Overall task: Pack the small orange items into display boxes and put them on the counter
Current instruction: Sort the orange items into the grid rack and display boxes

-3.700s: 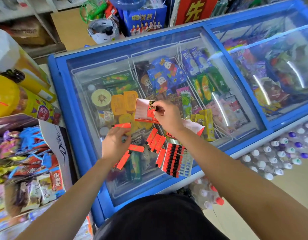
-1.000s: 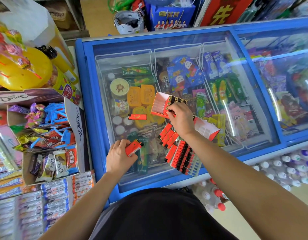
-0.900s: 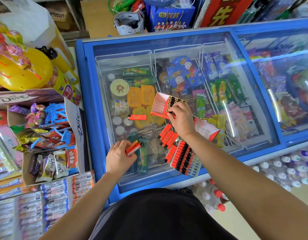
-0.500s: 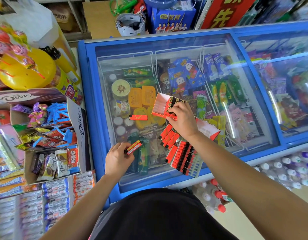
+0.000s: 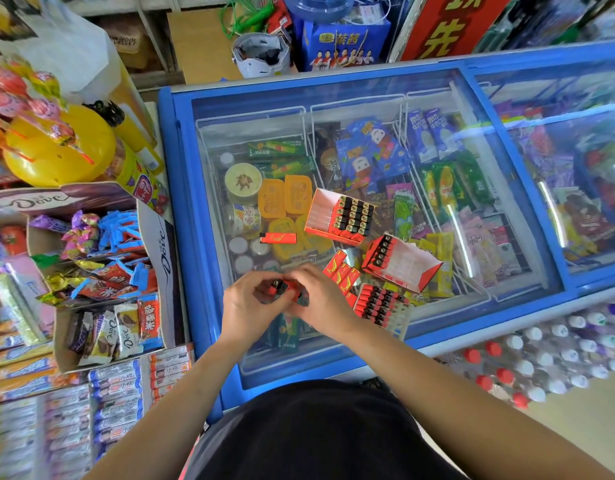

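Two hands meet over the near part of the freezer lid [image 5: 264, 98]. My left hand [image 5: 248, 308] and my right hand [image 5: 325, 303] both curl round one orange lighter [image 5: 281, 288], black cap toward the left. Whether a second sits under my right fingers, I cannot tell.

Surroundings: a single lighter [image 5: 277, 238] lies flat on the glass beyond my left hand, apart from everything else. A loose row of lighters [image 5: 342, 271] lies just beside my right hand, next to a plastic tray [image 5: 382, 306] holding more.

Two display boxes sit further out on the glass. The far box [image 5: 319, 211] is roughly half filled, with its lighters on the right side. The near box [image 5: 406, 266] lies tilted, with one row at its left end.

Edges: a chocolate carton [image 5: 162, 251] stands against the blue frame [image 5: 167, 150] on the left. Bottles [image 5: 558, 348] crowd the floor off the near right edge.

Open room: glass with nothing on top runs along the far side of the lid and to the right of the boxes.
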A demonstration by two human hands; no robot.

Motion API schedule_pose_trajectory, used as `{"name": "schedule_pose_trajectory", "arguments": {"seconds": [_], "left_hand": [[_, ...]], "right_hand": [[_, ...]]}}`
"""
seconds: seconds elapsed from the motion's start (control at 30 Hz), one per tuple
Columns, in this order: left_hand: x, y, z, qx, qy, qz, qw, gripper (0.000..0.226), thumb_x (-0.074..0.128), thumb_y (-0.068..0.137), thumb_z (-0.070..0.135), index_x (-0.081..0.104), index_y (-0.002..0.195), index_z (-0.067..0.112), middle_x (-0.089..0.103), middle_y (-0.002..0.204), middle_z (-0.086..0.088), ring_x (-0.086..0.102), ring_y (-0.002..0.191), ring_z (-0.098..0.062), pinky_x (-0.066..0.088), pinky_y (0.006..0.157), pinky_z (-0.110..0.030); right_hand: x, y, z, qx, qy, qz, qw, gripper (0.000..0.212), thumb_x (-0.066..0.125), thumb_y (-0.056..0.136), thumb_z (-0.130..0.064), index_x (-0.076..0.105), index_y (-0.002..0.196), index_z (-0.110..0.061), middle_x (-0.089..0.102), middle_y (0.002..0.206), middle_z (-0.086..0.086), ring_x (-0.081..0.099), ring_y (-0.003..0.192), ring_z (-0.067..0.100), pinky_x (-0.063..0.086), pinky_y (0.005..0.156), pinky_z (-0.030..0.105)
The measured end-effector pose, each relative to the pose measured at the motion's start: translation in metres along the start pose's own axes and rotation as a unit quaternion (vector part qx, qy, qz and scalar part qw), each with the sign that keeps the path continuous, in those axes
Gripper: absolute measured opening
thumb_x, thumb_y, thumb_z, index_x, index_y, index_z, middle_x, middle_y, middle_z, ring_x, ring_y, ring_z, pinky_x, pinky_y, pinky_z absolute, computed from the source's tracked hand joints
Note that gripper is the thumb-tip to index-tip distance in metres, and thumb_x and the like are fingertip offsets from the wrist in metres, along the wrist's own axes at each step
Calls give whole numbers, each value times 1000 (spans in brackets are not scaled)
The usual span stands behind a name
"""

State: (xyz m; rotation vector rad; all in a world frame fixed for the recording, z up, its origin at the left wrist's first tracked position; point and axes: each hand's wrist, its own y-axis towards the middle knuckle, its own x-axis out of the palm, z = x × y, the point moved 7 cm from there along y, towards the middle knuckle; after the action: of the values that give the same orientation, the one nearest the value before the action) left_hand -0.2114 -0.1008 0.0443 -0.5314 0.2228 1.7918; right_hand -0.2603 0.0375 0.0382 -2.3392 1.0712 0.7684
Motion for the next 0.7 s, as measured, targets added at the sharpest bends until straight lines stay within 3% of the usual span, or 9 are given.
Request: {"name": "schedule_pose_trajectory", "arguments": {"seconds": [0.13,0.27,0.43,0.53,0.6,0.7], "left_hand": [[6,3,4,-25,-65,-30,997,31,90,73,26,73,98,31,72,83,6,70,70,-13,60,66,-26],[12,6,9,-17,-74,-55,996,28,85,78,20,74,101,31,71,84,4,68,69,-12,60,65,-33],[17,15,17,-5,-67,-66,996,31,79,86,17,73,115,27,68,82,5,64,71,-9,54,69,-18],[20,26,28,20,-43,-80,996,34,75,90,20,67,115,42,65,85,5,60,74,-9,46,72,-10],[25,32,35,42,-31,-98,994,36,74,91,21,65,115,47,65,89,6,60,79,-10,45,73,-10],[35,38,44,63,-27,-116,991,32,72,92,20,68,117,40,63,88,13,58,75,-6,44,71,-12]], "right_hand": [[-5,-4,7,25,62,39,997,34,71,89,-17,65,122,-13,64,109,0,62,94,14,53,81,30],[-14,-8,14,41,93,56,993,30,71,89,-20,67,118,-16,68,100,-1,65,85,13,55,73,36],[-31,-12,25,79,120,82,986,29,73,87,-17,66,115,-22,64,93,-15,61,81,4,50,72,27],[-48,-16,33,104,111,106,983,38,64,94,-18,56,131,-20,63,105,-7,61,91,11,52,81,32],[-61,-22,40,131,110,109,979,50,59,98,-20,42,146,-17,60,113,-7,60,97,10,49,88,27],[-82,-35,48,149,124,120,974,59,60,98,-20,34,151,-20,57,99,-20,56,79,-3,45,77,15]]}}
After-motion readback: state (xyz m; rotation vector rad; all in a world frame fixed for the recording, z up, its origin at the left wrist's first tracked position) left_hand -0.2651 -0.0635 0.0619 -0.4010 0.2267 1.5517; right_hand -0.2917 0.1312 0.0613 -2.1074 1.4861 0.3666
